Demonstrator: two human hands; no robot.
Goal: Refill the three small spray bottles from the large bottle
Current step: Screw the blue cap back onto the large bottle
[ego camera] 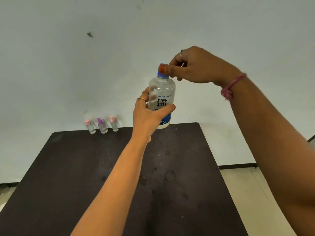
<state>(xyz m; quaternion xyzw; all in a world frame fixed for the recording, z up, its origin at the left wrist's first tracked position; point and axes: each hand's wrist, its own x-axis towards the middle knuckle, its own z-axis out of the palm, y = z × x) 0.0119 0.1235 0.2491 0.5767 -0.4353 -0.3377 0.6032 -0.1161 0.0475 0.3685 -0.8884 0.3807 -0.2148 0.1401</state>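
Note:
My left hand (146, 114) grips the large clear bottle (162, 92) around its lower half and holds it upright above the far edge of the table. The bottle has a blue and white label and a blue cap (162, 71). My right hand (192, 65) pinches that cap between thumb and fingers from the right. Three small spray bottles stand in a row at the table's far left edge: a pink-topped one (90, 127), a purple-topped one (102, 126) and another pink-topped one (114, 124). All three have their tops on.
The dark table (119, 167) carries wet spots and a ring mark near its middle. A pale wall stands right behind it. Light floor shows to the right of the table.

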